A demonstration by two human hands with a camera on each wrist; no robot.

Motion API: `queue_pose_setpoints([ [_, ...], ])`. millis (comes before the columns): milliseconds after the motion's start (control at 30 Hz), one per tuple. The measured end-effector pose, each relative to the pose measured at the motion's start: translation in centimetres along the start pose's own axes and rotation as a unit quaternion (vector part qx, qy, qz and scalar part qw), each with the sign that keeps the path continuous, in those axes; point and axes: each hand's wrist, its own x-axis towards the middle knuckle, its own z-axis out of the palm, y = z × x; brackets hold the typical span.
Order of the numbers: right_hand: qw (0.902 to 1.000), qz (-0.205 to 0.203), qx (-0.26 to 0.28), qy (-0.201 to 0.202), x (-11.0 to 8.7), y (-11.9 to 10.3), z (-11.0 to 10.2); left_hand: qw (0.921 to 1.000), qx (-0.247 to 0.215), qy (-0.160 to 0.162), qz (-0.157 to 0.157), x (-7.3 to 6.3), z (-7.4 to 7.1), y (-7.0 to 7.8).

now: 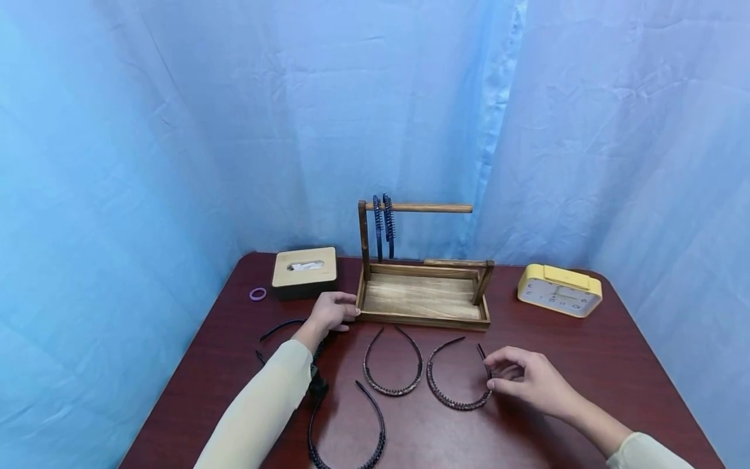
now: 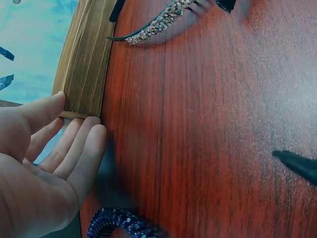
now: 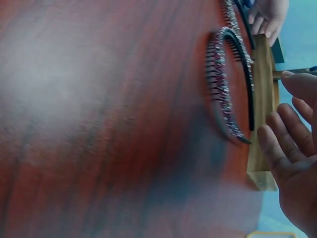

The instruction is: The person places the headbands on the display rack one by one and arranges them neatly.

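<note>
My left hand touches the left front corner of a wooden rack's tray, its fingers fairly straight; in the left wrist view the thumb and fingertips lie against the end of the tray's side. Loosely bent, my right hand hovers beside the right arm of a beaded headband on the table. From the right wrist, that headband appears apart from the fingers. A second beaded headband lies to its left. Two dark toothed headbands hang on the rack's upper bar.
A black headband lies near the front, and another is partly hidden under the left forearm. At the back left stand a tissue box and a purple ring. A yellow clock stands at the right.
</note>
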Motion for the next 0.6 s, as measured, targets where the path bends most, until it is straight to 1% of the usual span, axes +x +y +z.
queue_pose_setpoints([
  [200,0.9995,-0.007,-0.026,-0.016,-0.7,0.9,0.6,1.0000,0.000,0.001,-0.003,-0.1,-0.1,0.0],
  [300,0.9990,-0.014,-0.038,-0.017,-0.9,1.5,1.0,1.0000,-0.002,0.000,-0.006,-0.2,-0.1,0.1],
  [433,0.9986,-0.028,-0.039,-0.021,-1.0,2.0,1.6,1.0000,0.000,0.002,-0.006,-0.2,-0.1,0.2],
  [600,0.9977,-0.049,-0.043,-0.018,-1.2,2.1,2.1,1.0000,0.001,0.004,-0.005,0.0,0.0,0.0],
])
